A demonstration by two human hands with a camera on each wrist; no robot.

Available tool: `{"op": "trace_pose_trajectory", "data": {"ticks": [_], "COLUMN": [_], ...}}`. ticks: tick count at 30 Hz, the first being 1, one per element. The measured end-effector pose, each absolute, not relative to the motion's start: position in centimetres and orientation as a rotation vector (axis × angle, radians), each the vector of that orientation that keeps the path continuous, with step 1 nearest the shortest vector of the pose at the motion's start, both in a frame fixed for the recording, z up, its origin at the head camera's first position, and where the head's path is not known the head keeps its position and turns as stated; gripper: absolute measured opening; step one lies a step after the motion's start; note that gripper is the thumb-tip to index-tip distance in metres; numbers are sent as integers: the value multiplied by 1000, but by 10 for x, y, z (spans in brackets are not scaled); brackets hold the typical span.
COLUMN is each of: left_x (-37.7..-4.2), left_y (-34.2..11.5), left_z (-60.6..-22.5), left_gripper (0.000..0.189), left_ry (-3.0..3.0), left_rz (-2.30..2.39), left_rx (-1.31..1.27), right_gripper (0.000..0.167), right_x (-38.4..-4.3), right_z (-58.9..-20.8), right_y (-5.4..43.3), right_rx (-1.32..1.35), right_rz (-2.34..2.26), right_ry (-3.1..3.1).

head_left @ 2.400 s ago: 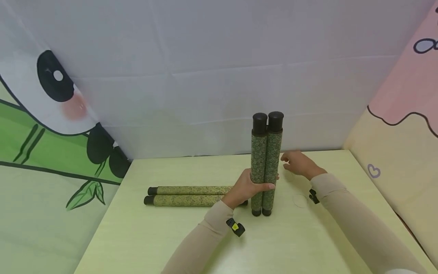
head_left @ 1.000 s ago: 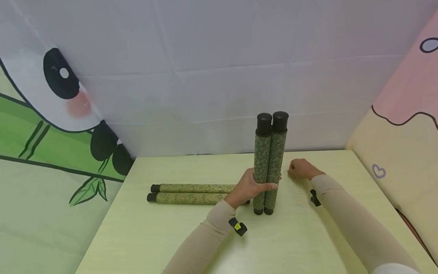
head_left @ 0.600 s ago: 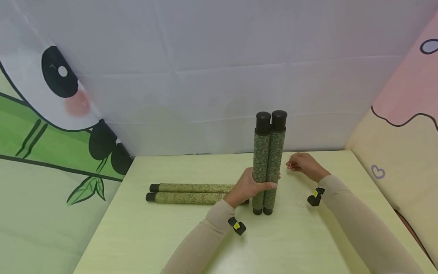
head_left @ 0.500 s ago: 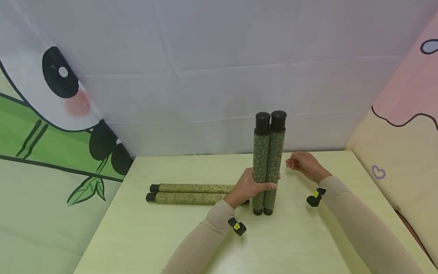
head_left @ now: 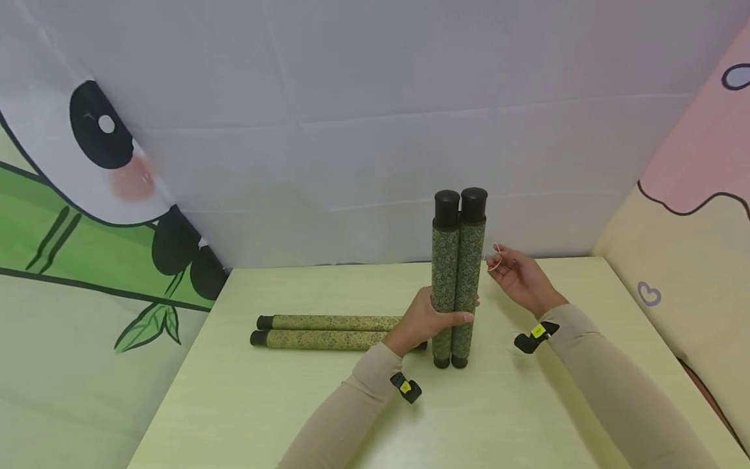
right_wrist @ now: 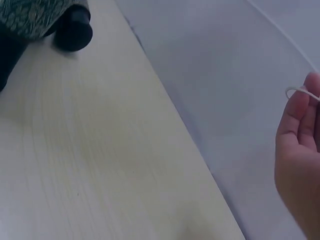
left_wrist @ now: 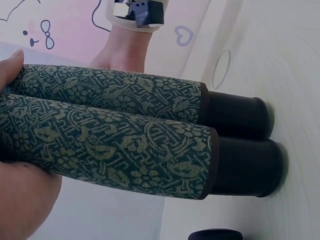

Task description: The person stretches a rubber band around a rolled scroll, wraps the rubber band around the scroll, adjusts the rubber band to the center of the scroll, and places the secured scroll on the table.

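Two rolled scrolls in dark green brocade with black end knobs (head_left: pixel 457 273) stand upright side by side. My left hand (head_left: pixel 420 322) grips both around their lower half, thumb across the front. In the left wrist view the lower knobs (left_wrist: pixel 245 167) are right at the tabletop. To the right of the scrolls, my right hand (head_left: pixel 523 277) is raised palm up and pinches a thin, pale rubber band (right_wrist: pixel 300 89) at its fingertips. Part of that band is hidden by the fingers.
Two yellow-green scrolls (head_left: pixel 328 339) lie side by side on the table (head_left: pixel 234 404), left of the upright pair, their right ends partly behind my left hand. A second thin band (left_wrist: pixel 229 65) lies on the tabletop. A white cloth wall (head_left: pixel 328 163) stands behind.
My right hand picked up the rubber band from the table's far right, then rose and turned palm up with it. My left hand and the green scrolls stay nearly in place.
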State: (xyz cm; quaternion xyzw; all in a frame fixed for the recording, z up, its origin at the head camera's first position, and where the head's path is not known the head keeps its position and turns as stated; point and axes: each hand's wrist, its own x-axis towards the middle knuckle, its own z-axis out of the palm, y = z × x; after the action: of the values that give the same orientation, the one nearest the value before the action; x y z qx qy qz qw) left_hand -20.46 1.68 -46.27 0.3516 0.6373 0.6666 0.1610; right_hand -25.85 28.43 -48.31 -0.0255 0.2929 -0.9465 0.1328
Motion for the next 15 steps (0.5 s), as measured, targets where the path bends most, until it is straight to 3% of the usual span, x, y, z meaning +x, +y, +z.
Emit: {"op": "trace_pose_trajectory", "data": {"ticks": [15], "left_x": [-203], "left_y": [18], "left_z": [-463], "left_gripper": [33], "left_ry": [1812], "left_rz": [1922], "left_rx": [962], "right_gripper": [13], "right_x": [-249], "right_z": [-479], "right_y": [280], "right_rx": [-19], "right_rz": [-2854], "right_ry": [528]}}
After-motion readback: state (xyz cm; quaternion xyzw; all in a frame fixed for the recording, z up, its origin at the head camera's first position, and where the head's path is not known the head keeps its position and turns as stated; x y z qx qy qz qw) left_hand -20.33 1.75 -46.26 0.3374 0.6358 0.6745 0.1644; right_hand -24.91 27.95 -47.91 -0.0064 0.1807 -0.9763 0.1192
